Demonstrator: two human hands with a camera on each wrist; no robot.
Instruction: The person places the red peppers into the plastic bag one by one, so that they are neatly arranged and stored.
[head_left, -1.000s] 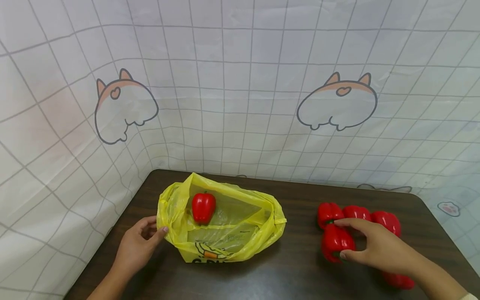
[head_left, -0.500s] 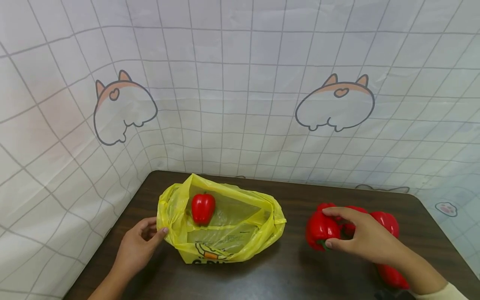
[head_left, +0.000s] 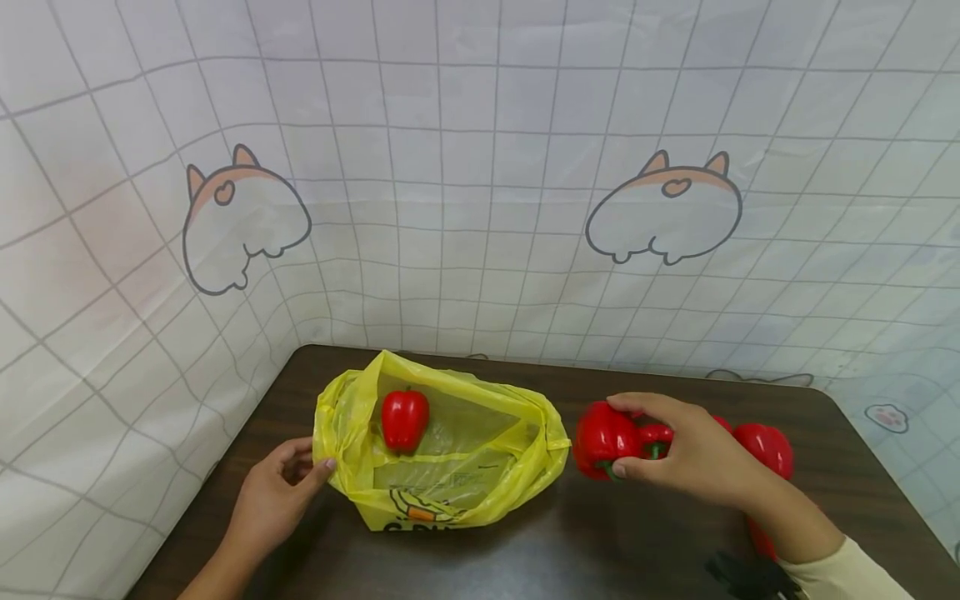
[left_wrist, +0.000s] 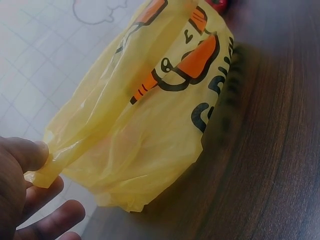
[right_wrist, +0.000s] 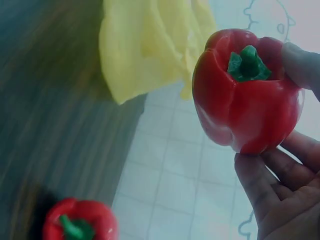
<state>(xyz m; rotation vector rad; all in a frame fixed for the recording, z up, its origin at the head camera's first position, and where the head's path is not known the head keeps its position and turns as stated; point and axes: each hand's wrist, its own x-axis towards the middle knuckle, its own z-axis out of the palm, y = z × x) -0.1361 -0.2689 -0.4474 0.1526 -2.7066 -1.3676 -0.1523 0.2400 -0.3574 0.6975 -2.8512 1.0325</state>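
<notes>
Yellow plastic bag (head_left: 341, 425) stood on my worktop (head_left: 517, 571), mouth gaping, one red pepper (head_left: 405, 419) inside near its left end. That's the head cam. My left grip (head_left: 273, 500) was at the bag's left edge, I'd guess to steady the opening since thin plastic flops. My right grip (head_left: 697, 454) was clamped on another pepper (head_left: 606, 437), just beside the bag's right edge. More red peppers (head_left: 763, 450) lay to the right, partly behind my arm, so no proper count, sorry. Worktop was dark wood-grain, a bit shiny, backed by a white gridded sheet (head_left: 465, 200) with corgi-ish bums (head_left: 667, 212) on it lol. Some dark blurry thing (head_left: 750, 575) by my sleeve (head_left: 847, 575), can't tell what.

Left wrist cam: thumb and finger pinched together on the bag's edge, other fingers loose, probably because plastic that light didn't need more. Orange-and-black print (left_wrist: 200, 57) showed on its side, wood grain next to it.

Right wrist cam: thumb on the pepper's shoulder near the green stem (right_wrist: 247, 65), fingers opposite, presumably because those glossy sides looked slippery. One more pepper (right_wrist: 75, 222) showed lower down, sheet behind.
</notes>
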